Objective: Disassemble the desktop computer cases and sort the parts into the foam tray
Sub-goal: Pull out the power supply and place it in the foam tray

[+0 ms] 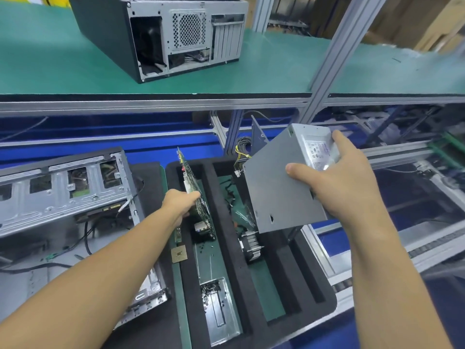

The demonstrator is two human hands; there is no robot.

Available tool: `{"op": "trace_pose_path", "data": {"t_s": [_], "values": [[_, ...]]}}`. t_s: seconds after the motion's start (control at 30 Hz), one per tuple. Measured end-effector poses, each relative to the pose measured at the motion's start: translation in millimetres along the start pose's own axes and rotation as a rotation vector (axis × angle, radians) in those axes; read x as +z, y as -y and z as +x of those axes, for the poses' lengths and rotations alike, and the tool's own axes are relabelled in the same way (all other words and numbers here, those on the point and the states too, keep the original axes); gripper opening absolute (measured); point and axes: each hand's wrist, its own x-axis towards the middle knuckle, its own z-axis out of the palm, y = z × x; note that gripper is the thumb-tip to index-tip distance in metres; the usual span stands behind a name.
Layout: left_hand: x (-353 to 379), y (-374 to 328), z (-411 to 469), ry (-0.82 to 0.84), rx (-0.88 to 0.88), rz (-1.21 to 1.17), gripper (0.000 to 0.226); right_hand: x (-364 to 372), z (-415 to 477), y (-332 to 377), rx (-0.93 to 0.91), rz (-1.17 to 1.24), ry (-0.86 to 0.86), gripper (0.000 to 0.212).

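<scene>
Holding power supply (276,195) over foam tray (222,212), right grip (344,187) wraps it; left grip (180,200) clasps on-edge circuit board (191,178).

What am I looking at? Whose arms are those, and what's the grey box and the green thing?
Those are a person's two bare arms, seen from a camera worn on their head, looking down. They are taking computers apart. The right hand holds a grey metal box, probably the power supply, above a black foam tray. The left hand grips a green circuit board standing on its edge in one of the tray's slots. An opened computer case lies to the left, and another case sits on the green shelf above.
</scene>
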Motion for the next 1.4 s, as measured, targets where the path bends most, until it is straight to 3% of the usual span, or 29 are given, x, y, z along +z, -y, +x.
{"op": "trace_pose_path", "data": {"t_s": [0.17,0.23,0.4,0.77,0.93,1.03,1.13,1.2,1.4], "values": [[2,-6,3,0.051,-0.013,-0.061,0.014,-5,1,0,-0.009,-0.008,-0.051,0.099],[2,-9,6,0.083,0.023,-0.024,0.011,-5,2,-2,0.005,-0.006,-0.052,0.109],[22,-20,2,0.219,0.032,0.066,0.062,-2,-2,-9,0.037,-0.032,-0.022,0.122],[76,-39,1,0.082,0.088,0.168,0.072,3,-13,-17,0.056,-0.11,0.034,0.12],[81,-39,6,0.086,0.151,0.174,0.047,-4,-21,-17,0.049,-0.157,0.076,0.119],[81,-37,3,0.118,0.189,0.219,0.051,-8,-25,-15,0.044,-0.165,0.12,0.115],[76,-33,-3,0.142,0.248,0.186,0.056,-10,-29,-13,0.037,-0.189,0.192,0.097],[71,-28,-10,0.13,0.282,0.145,0.056,-7,-32,-13,0.034,-0.233,0.25,0.098],[55,-7,-35,0.068,0.165,0.017,0.042,21,-51,-24,0.003,-0.321,0.388,0.103]]}}
